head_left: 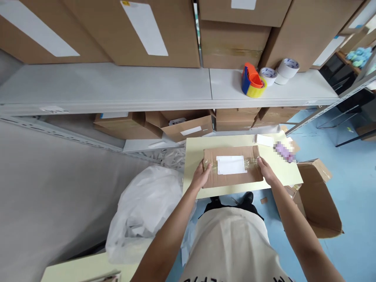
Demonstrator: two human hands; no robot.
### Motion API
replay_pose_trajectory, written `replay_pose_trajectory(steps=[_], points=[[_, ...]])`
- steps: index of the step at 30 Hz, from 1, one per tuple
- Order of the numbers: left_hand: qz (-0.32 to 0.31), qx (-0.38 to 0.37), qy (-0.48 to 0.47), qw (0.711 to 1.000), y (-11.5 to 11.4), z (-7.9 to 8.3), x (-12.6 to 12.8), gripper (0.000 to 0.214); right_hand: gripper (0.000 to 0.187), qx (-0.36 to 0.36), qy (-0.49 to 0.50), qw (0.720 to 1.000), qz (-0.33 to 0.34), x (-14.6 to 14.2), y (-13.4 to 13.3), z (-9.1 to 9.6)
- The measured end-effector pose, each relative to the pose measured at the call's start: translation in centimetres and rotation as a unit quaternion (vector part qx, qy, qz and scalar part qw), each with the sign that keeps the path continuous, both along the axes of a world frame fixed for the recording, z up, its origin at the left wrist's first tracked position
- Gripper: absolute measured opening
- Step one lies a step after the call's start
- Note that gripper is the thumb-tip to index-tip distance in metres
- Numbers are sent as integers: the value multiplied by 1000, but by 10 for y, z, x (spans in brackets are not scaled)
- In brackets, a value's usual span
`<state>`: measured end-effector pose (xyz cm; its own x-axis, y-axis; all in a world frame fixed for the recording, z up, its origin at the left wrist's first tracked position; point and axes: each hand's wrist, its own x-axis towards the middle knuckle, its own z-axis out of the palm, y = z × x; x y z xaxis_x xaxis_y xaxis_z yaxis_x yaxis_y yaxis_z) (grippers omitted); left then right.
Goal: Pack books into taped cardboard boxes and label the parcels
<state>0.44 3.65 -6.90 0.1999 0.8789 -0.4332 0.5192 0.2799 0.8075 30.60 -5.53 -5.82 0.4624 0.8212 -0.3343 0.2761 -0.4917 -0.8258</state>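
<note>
seeing the taped carton [235,180] at the pale table [194,145]; can't tell if it's lifted. left hand [201,175] and right hand [266,171] clamp its short ends, thumbs on top. i'd guess stiff, fairly light, tape [251,163] slick; i'd grip bare cardboard at both ends.

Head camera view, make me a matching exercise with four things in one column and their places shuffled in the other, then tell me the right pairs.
Things
1. Flat brown cardboard box
2. Blue, orange and yellow tape dispenser
3. Large translucent white plastic bag
4. Large open brown cardboard carton

Places, as pictured
A. Left of the pale yellow table
B. On the pale grey shelf
C. Right of the same table
D. Between the left hand and the right hand

Pairs: 1-D, 2-B, 3-A, 4-C.
</note>
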Motion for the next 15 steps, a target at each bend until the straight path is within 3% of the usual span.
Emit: replay_pose_trajectory(steps=[4, 8, 11, 15], points=[[61, 3, -54, 997, -2, 10, 8, 51, 65, -1, 46, 997, 58, 2, -10, 13], [30, 33, -96, 994, -6, 39, 49, 58, 66, 31, 80, 996, 37, 36, -55, 35], [-16, 88, -68, 994, -17, 64, 109, 61, 67, 81, 84, 993, -6, 85, -106, 50], [-133, 153, -28, 979, -45, 82, 222, 64, 65, 122, -27, 982, -139, 162, -188, 47]])
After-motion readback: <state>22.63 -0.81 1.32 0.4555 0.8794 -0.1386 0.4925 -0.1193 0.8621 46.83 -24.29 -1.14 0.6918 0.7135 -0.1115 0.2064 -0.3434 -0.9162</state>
